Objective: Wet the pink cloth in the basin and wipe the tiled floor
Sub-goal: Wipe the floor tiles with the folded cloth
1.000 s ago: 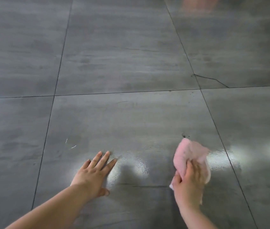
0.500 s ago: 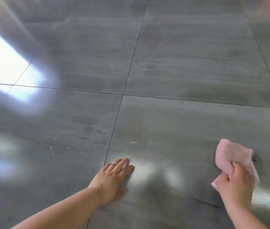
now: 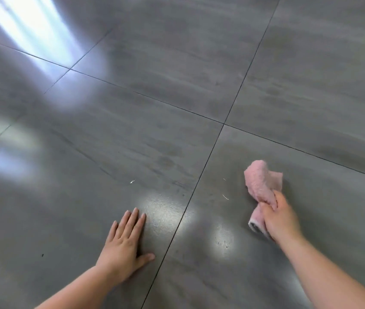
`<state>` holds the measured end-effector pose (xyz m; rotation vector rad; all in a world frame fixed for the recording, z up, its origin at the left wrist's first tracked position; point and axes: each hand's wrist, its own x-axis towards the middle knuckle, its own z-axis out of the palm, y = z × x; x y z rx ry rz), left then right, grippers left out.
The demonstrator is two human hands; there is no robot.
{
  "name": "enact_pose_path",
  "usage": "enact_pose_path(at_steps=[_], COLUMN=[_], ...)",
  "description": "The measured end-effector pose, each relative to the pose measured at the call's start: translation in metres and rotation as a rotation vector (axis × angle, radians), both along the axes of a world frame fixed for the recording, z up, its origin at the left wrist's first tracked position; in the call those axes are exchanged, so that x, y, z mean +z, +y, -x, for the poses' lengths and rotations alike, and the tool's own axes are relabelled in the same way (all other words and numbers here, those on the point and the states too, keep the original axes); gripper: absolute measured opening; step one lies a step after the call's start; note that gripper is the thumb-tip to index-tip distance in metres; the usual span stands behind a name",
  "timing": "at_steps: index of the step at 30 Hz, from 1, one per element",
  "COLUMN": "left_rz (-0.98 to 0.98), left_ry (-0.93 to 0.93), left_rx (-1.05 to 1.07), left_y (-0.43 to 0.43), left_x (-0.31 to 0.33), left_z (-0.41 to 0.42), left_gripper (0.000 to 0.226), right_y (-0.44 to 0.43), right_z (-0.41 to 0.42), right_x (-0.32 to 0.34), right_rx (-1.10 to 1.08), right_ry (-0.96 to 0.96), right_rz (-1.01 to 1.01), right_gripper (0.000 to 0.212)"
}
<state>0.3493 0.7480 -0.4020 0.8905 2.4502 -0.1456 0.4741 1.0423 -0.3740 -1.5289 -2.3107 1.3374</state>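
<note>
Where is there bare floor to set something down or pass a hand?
Far tiles beyond the grout cross are bare floor. Nearer, a bare strip runs between the left hand, flat on the floor, and the right hand gripping the pink cloth. Tightest beside the cloth, where white specks lie; another fleck sits ahead of the left hand.

A glossy grey tiled floor (image 3: 154, 134) with dark, thin grout lines fills the view. The left hand (image 3: 123, 244) lies flat on one tile, fingers (image 3: 135, 216) straight and close together, thumb out to the side. On the neighbouring tile the right hand (image 3: 280, 221) grips a bunched, fluffy pink cloth (image 3: 259, 184), whose far end touches the floor. A small white fleck (image 3: 132, 181) lies ahead of the left hand, and a thin white sliver (image 3: 225, 197) lies just left of the cloth. A bright streak of reflected light (image 3: 32, 30) crosses the upper left tiles.
</note>
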Motion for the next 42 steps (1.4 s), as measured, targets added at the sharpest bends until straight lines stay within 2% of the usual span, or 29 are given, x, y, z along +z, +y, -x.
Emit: enact_pose_path(at_steps=[2,6,9,11,15,17,21,24,26,28,30,32,33,36,39,42], left_rz=[0.021,0.021,-0.049,-0.076,-0.098,-0.093,-0.117,-0.142,-0.137,-0.143,-0.157,-0.171,-0.178,-0.178,-0.147,-0.101], left_ry=[0.011,0.016,0.032,0.063,0.122,0.129,0.167,0.207,0.214,0.234,0.250,0.252,0.259,0.274,0.298,0.306], left_rx=[-0.057,-0.109,-0.134,-0.157,-0.176,-0.186,-0.211,-0.229,-0.234,-0.248,-0.243,-0.240,-0.237,-0.235,-0.228,-0.210], left_y=[-0.009,-0.011,-0.010,-0.011,-0.012,-0.012,-0.011,-0.012,-0.013,-0.015,-0.017,-0.017,-0.018,-0.019,-0.019,-0.019], left_x=[-0.016,-0.026,-0.032,-0.037,-0.041,-0.040,-0.041,-0.043,-0.043,-0.046,-0.048,-0.048,-0.048,-0.049,-0.049,-0.051], left_z=[0.003,0.009,0.010,0.010,0.012,0.012,0.013,0.012,0.012,0.012,0.012,0.013,0.013,0.013,0.014,0.015], left_gripper=[0.110,0.116,0.118,0.119,0.122,0.122,0.121,0.119,0.119,0.118,0.117,0.110,0.103,0.097,0.097,0.096], right_y=[-0.036,-0.085,-0.062,-0.030,0.004,-0.015,-0.080,-0.071,-0.035,0.005,0.025,0.016,0.003,-0.055,-0.105,-0.101], right_z=[-0.003,-0.004,0.025,0.049,0.083,0.080,0.054,0.050,0.055,0.053,0.044,0.039,0.038,0.036,0.030,0.025], right_x=[-0.024,-0.053,-0.059,-0.056,-0.044,-0.047,-0.057,-0.057,-0.058,-0.058,-0.048,-0.047,-0.048,-0.056,-0.058,-0.059], right_rx=[0.069,0.428,0.524,0.523,0.456,0.467,0.780,0.963,0.910,0.690,0.406,0.173,0.140,0.327,0.672,0.939], right_ry=[-0.065,0.048,0.055,-0.018,-0.201,-0.171,-0.063,0.047,0.013,-0.055,-0.144,-0.191,-0.187,-0.139,-0.030,0.042], right_rz=[-0.175,-0.516,-0.566,-0.628,-0.477,-0.592,-0.689,-0.728,-0.765,-0.725,-0.580,-0.501,-0.526,-0.664,-0.701,-0.742], right_gripper=[0.042,0.048,0.050,0.053,0.050,0.053,0.057,0.059,0.059,0.060,0.058,0.053,0.053,0.054,0.057,0.060])
